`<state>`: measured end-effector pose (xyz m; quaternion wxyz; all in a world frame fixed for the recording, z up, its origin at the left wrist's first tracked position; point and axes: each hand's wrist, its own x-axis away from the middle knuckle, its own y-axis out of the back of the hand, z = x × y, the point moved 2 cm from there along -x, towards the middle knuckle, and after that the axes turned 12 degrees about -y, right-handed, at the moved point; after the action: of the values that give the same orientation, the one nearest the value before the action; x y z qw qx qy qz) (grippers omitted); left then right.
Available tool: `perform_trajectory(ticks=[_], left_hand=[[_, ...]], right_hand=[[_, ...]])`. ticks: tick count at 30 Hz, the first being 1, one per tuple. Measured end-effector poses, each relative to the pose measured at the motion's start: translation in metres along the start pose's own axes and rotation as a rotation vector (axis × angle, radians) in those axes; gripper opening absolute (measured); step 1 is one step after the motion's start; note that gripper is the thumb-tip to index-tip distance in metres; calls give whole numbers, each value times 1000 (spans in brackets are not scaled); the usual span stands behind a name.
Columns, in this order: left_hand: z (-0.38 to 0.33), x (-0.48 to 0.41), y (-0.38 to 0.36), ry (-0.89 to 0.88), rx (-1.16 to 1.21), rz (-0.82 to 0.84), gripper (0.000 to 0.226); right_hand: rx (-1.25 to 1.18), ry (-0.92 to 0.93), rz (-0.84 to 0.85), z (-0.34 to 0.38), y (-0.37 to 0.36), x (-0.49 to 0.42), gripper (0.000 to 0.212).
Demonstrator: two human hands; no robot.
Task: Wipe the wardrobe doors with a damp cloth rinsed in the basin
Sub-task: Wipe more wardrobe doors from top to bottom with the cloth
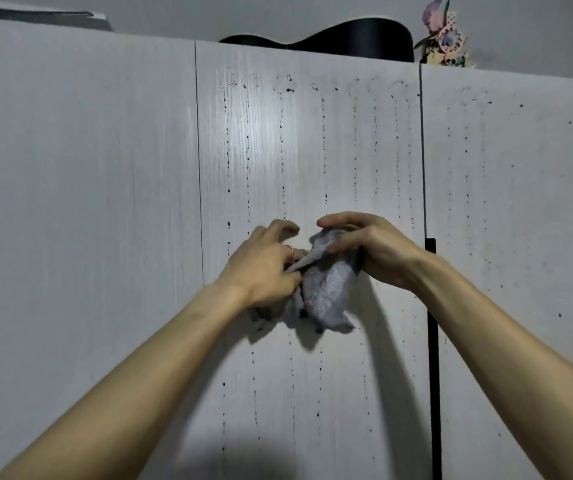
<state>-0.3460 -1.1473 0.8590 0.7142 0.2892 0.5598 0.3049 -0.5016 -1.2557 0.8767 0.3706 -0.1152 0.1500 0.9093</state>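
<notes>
A crumpled grey-blue cloth [328, 289] hangs between both hands in front of the middle wardrobe door [313, 150]. My left hand [264, 268], with a ring on one finger, pinches a stretched corner of the cloth. My right hand [371, 251] grips the cloth's upper part, fingers curled over it. The white door is streaked with vertical trails of water drops. The basin is not in view.
The left door [80, 202] looks dry; the right door [507, 220] carries scattered drops. A dark vertical handle [432, 341] runs along the gap on the right. On top of the wardrobe lie a black curved object [347, 39] and a bunch of artificial flowers [446, 36].
</notes>
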Motion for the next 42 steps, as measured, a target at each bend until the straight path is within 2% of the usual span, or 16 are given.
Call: perform_trajectory(ticks=[2,4,5,6,8,13,16,18,21,24,27,29,32,37,40,42], left_hand=[[2,9,8,60,212,19,29],[5,17,17,122,332,68,29],[6,21,21,161,365,100,26],[7,27,24,216,407,123,21],[8,37,27,317,514,131,17],[-6,65,-2,587,862,-9,15],[-32,86,-24,763,1247,-37,12],[-42,98,-33,856,1402,-22,20],[-46,109,-34,835,1528,86,28],[-50,113,-27,741,1511,212,29],[-44,102,-21,618,1127,111,23],[-40,91,-19,556,992,35,28],[-42,70,-16,500,995,-24,29],[-36,27,10,448,688,-330,16],[-31,8,34,365,722,-354,20],[-20,-4,54,309,579,-402,27]], right_hand=[[400,51,1,-14,3,12,36],[809,150,-84,-27,2,19,18],[918,191,-156,-29,0,23,7],[948,224,-241,-29,-1,29,11],[853,233,-352,-29,-4,39,21],[474,45,-439,-57,-37,57,12],[242,-101,-251,-84,-62,70,17],[118,-182,-61,-99,-72,81,39],[167,-239,24,-117,-79,98,58],[182,-218,-112,-126,-74,99,44],[-55,-210,-176,-116,-64,90,24],[-275,-196,-139,-102,-57,81,21],[-516,-144,-49,-82,-50,65,22],[-419,16,-14,-45,-37,44,24],[-234,163,-208,-7,-17,22,32],[-183,262,-351,25,-3,7,37]])
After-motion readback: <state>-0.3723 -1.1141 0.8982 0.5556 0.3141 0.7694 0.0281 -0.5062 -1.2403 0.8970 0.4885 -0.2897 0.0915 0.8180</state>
